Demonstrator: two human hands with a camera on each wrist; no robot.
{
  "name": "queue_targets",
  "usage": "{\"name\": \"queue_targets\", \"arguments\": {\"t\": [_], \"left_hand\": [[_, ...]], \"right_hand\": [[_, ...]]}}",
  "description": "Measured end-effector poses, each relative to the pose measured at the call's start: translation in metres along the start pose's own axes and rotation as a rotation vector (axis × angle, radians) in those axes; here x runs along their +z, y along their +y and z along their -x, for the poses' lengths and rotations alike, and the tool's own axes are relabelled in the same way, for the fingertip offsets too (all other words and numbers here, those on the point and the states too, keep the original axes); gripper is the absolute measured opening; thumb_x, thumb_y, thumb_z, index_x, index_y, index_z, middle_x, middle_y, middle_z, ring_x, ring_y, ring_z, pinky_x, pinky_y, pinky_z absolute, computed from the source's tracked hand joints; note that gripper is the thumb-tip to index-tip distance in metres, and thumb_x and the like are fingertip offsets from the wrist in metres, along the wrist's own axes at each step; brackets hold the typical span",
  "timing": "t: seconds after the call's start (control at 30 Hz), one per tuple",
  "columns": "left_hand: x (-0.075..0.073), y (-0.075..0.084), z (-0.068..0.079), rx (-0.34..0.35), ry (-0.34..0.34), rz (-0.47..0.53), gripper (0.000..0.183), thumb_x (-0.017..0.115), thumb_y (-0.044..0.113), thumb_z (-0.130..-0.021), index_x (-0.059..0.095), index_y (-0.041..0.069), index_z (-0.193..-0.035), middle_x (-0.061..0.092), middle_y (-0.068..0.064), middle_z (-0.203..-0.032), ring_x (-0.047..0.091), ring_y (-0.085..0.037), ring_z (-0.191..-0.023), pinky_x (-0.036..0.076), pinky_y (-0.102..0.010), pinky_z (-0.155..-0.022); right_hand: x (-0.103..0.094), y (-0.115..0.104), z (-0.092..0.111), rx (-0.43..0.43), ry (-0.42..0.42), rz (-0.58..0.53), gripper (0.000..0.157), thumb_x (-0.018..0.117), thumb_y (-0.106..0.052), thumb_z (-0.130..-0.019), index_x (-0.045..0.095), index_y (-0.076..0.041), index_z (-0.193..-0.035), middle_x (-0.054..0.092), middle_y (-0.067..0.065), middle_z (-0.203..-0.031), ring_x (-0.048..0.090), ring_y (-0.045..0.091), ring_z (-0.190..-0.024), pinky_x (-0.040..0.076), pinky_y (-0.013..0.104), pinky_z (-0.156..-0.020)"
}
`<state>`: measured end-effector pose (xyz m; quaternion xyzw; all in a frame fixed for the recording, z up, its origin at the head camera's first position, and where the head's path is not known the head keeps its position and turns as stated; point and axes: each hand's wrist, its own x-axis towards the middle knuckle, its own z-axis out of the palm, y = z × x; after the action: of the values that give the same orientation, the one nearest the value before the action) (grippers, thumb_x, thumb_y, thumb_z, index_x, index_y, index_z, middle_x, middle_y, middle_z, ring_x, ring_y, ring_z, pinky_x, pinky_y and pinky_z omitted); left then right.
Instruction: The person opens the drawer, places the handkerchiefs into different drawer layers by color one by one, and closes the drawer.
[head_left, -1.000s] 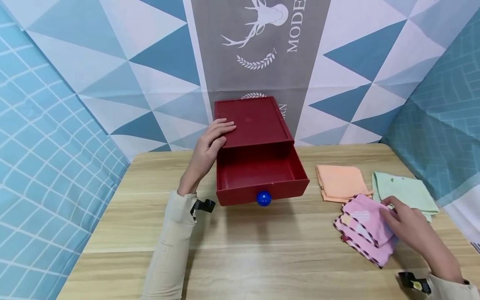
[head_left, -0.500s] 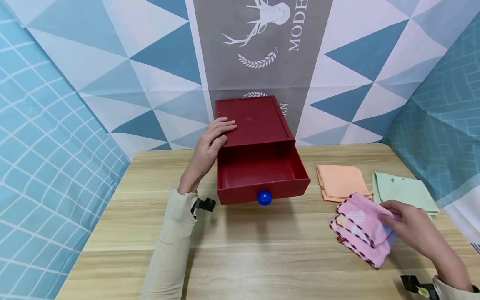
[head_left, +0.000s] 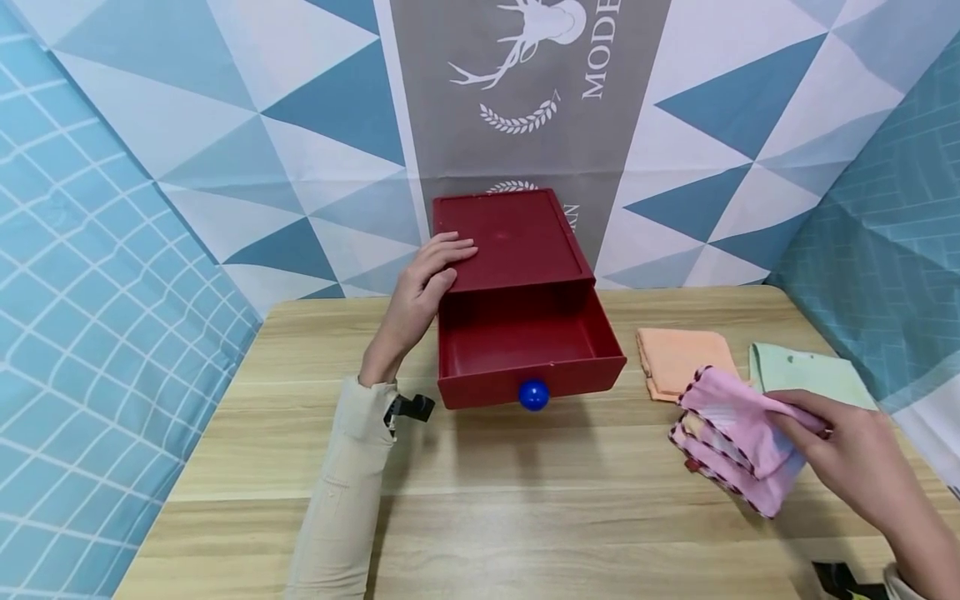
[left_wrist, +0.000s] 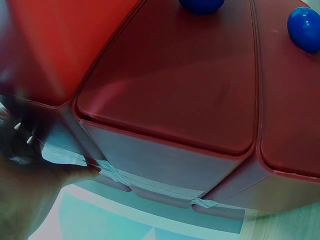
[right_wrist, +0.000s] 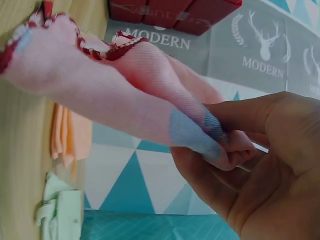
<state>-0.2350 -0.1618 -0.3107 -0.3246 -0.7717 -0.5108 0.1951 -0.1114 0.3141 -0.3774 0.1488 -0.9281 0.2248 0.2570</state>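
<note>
My right hand (head_left: 855,450) pinches a folded pink towel (head_left: 738,425) with a dark checked edging, at the right of the table. In the right wrist view, the towel (right_wrist: 115,95) hangs from between thumb and fingers, its end bunched in the grip. At the back stands a red drawer cabinet (head_left: 502,237) with its top drawer (head_left: 525,383) pulled out; no contents show in it. A round blue knob (head_left: 533,395) sits on the drawer's front. My left hand (head_left: 420,287) rests on the cabinet's upper left edge, fingers lying relaxed across the top.
A folded orange towel (head_left: 684,360) and a folded green towel (head_left: 813,371) lie at the right rear of the wooden table (head_left: 480,517). Patterned cloth (head_left: 315,125) hangs close behind the cabinet. Lower drawers with blue knobs (left_wrist: 304,29) show in the left wrist view.
My right hand has lifted the near-right part of the pink towel, and the towel now overlaps the orange one. The left hand stays on the cabinet. The head view has shifted slightly.
</note>
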Motion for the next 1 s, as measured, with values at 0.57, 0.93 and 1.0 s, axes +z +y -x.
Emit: {"name": "queue_targets", "arguments": {"t": [0.57, 0.93, 1.0], "left_hand": [[-0.001, 0.002, -0.003, 0.011, 0.000, 0.008, 0.036, 0.042, -0.003, -0.099, 0.061, -0.009, -0.129, 0.052, -0.027, -0.140, 0.033, -0.039, -0.142, 0.022, -0.048, -0.119], [-0.001, 0.004, -0.002, -0.001, 0.004, 0.012, 0.037, 0.042, -0.002, -0.098, 0.061, -0.009, -0.129, 0.051, -0.027, -0.141, 0.033, -0.039, -0.141, 0.024, -0.050, -0.118], [-0.001, 0.004, -0.002, -0.006, 0.002, 0.013, 0.037, 0.042, -0.001, -0.098, 0.061, -0.009, -0.129, 0.051, -0.027, -0.141, 0.033, -0.039, -0.142, 0.024, -0.050, -0.118]], "right_hand": [[-0.036, -0.030, -0.021, -0.046, 0.143, -0.062, 0.034, 0.074, 0.018, -0.071, 0.077, -0.004, -0.097, 0.046, -0.052, -0.096, 0.047, -0.017, -0.055, 0.033, 0.011, -0.044], [-0.054, -0.052, -0.043, -0.083, 0.170, -0.076, 0.030, 0.071, 0.017, -0.078, 0.075, 0.002, -0.105, 0.053, -0.046, -0.102, 0.051, -0.024, -0.077, 0.040, -0.001, -0.069], [-0.056, -0.057, -0.048, -0.092, 0.178, -0.078, 0.030, 0.071, 0.016, -0.080, 0.075, 0.002, -0.106, 0.053, -0.046, -0.103, 0.052, -0.024, -0.079, 0.039, 0.000, -0.071]]}}
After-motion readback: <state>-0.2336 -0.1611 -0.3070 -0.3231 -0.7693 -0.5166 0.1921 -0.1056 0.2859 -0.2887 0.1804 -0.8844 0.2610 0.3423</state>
